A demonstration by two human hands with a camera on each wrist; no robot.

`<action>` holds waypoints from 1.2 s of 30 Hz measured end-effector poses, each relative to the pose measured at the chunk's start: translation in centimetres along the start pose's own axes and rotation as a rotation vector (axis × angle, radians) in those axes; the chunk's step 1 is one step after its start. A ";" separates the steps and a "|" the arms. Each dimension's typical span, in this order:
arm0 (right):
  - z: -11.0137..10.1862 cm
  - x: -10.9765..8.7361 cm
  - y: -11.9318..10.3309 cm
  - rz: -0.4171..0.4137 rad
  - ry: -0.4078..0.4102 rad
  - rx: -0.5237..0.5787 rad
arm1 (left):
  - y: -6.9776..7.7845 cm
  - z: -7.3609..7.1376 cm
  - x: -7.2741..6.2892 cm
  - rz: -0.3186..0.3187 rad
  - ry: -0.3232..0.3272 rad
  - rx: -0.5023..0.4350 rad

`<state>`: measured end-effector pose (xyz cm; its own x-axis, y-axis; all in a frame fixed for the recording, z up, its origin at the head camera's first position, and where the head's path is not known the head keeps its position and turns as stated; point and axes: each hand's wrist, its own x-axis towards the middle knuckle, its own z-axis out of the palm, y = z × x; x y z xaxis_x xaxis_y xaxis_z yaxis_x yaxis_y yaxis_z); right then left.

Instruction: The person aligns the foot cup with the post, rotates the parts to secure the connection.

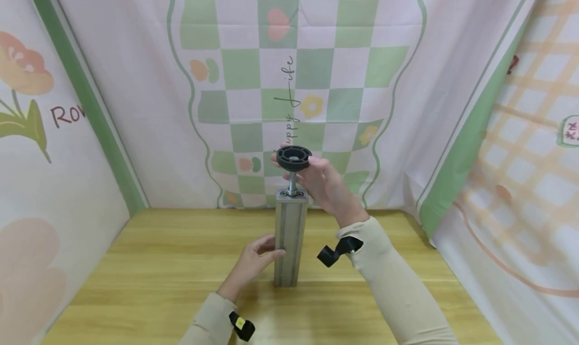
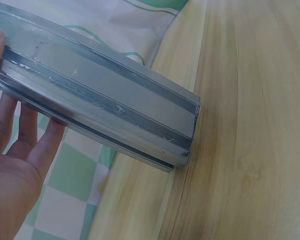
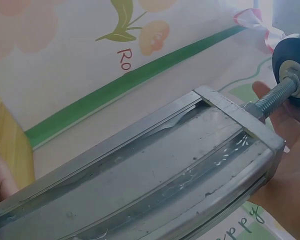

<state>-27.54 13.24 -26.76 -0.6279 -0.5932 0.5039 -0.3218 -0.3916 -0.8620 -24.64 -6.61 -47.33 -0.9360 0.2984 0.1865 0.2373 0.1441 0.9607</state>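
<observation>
An aluminium profile (image 1: 290,239) stands upright on the wooden table, with long grooves down its sides. Around its lower half, my left hand (image 1: 255,258) grips it, thumb on the near face and fingers behind, as the left wrist view also shows. A metal end plate (image 3: 240,116) with screws caps the top. Out of that plate rises a threaded rod (image 3: 277,98) with nuts, carrying a round black levelling foot (image 1: 289,165), flat side up. My right hand (image 1: 329,187) holds this foot by its rim, thumb on the right and fingers reaching behind.
The light wooden table (image 1: 158,264) ends at a hanging cloth with green checks (image 1: 312,69). Printed cloth walls close off the left (image 1: 68,184) and right (image 1: 488,224) sides. Black camera mounts (image 1: 339,249) sit on both wrists.
</observation>
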 end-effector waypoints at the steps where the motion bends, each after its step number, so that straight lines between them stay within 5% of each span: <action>1: 0.0 0.0 0.0 -0.002 0.001 0.002 | 0.0 0.0 0.0 0.001 0.002 0.000; 11: -0.3 0.0 0.4 -0.036 0.030 -0.020 | 0.0 0.0 0.0 0.001 -0.009 -0.004; 26: 1.1 0.2 0.0 -0.031 0.306 -0.240 | 0.2 -0.2 -0.2 -0.011 -0.012 -0.010; 36: 0.8 0.3 0.2 -0.039 0.202 -0.248 | 0.1 -0.2 -0.1 -0.005 -0.017 -0.017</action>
<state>-27.18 12.45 -26.72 -0.7315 -0.4201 0.5370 -0.4958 -0.2128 -0.8419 -24.57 -6.79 -47.24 -0.9324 0.3142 0.1787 0.2284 0.1292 0.9649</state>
